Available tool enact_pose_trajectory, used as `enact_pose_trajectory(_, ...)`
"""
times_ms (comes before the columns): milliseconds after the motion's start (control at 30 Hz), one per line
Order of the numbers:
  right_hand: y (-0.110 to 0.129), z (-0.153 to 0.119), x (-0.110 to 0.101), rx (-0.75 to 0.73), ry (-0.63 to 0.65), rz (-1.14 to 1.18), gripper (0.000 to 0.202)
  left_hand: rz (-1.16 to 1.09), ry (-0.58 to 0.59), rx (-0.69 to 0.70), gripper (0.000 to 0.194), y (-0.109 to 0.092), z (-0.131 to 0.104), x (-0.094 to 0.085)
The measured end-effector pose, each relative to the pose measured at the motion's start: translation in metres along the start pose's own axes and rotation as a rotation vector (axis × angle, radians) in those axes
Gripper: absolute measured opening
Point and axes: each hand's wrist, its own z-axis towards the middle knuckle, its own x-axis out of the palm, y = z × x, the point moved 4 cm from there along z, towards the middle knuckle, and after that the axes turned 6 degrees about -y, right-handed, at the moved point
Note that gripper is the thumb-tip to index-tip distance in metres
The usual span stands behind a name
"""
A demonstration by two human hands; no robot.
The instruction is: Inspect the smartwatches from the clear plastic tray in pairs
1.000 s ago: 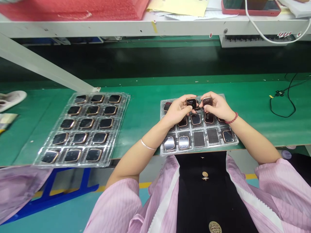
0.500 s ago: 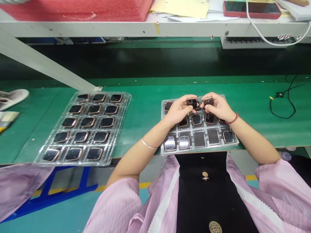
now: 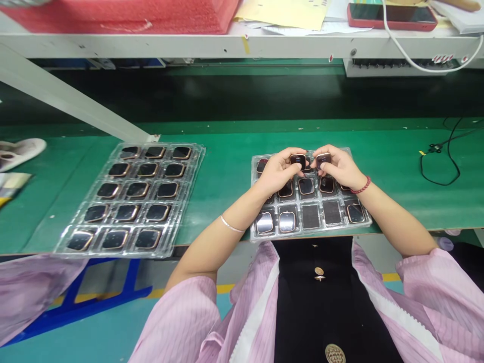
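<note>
My left hand (image 3: pixel 283 170) pinches a smartwatch body (image 3: pixel 298 161) with a dark screen and gold rim, thumb on its lower edge. In my right hand (image 3: pixel 338 165) is a second smartwatch body (image 3: pixel 322 160), also gripped by thumb and fingers. Small light marks show on both screens. The two are held side by side, a little apart, over the back row of a clear plastic tray (image 3: pixel 298 237). Several more watch bodies lie in its pockets, and two front pockets show only dark bottoms. My hands hide part of the back rows.
To the left lies another clear tray (image 3: pixel 177 222) filled with watch bodies. A white post (image 3: pixel 86 101) slants down behind it. Above runs a shelf (image 3: pixel 287 46) with papers, a red-cased phone (image 3: pixel 391 16) and a white cable. A black cable (image 3: pixel 449 151) lies at the right.
Light marks now show on the right-hand watch's screen, and those on the left-hand one look different. Both hands have barely shifted.
</note>
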Motion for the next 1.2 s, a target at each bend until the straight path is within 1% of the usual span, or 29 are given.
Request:
enact_pose_trajectory(100, 0.000, 0.000, 0.001, 0.001, 0.024, 0.001, 0.028, -0.017, 0.001, 0.009, 0.037, -0.002, 0.000, 0.001)
enact_pose_trajectory(233, -0.001, 0.000, 0.000, -0.006, 0.011, 0.001, 0.025, -0.019, 0.004, 0.007, 0.036, -0.003, -0.001, 0.002)
enact_pose_trajectory(333, 0.000, 0.000, 0.000, -0.034, 0.006, -0.015, 0.031, -0.012, 0.027, 0.003, 0.044, -0.002, -0.002, 0.002)
enact_pose_trajectory(400, -0.001, 0.000, 0.001, -0.044, 0.008, -0.022, 0.031, -0.010, 0.037, -0.020, 0.048, 0.001, -0.001, 0.002)
enact_pose_trajectory(500, -0.001, 0.000, 0.001, -0.048, 0.009, -0.014, 0.030, 0.002, 0.026, -0.045, 0.048, 0.004, 0.000, 0.001)
enact_pose_trajectory(633, 0.000, 0.000, 0.000, -0.060, -0.006, -0.026, 0.030, 0.009, 0.022, -0.040, 0.047, 0.005, 0.001, 0.000)
enact_pose_trajectory(767, 0.005, 0.000, 0.001, -0.103, 0.028, -0.021, 0.032, 0.002, 0.043, -0.016, 0.050, 0.005, 0.001, 0.001)
enact_pose_trajectory(900, 0.005, 0.000, 0.002, -0.058, 0.045, -0.002, 0.035, -0.042, 0.049, -0.002, 0.054, 0.004, 0.000, 0.002)
enact_pose_trajectory(1000, 0.002, 0.000, 0.001, -0.022, 0.029, 0.008, 0.036, -0.109, 0.038, -0.070, 0.065, 0.007, 0.000, 0.001)
enact_pose_trajectory(1100, 0.000, 0.000, 0.001, 0.002, 0.008, 0.004, 0.036, -0.256, 0.032, -0.188, 0.077, 0.010, 0.004, -0.001)
enact_pose_trajectory(1167, 0.001, 0.000, 0.002, 0.007, -0.004, -0.002, 0.034, -0.377, 0.043, -0.254, 0.081, 0.004, 0.006, -0.002)
enact_pose_trajectory(1200, 0.002, 0.000, 0.002, 0.007, -0.010, -0.004, 0.033, -0.431, 0.052, -0.275, 0.081, -0.003, 0.005, -0.003)
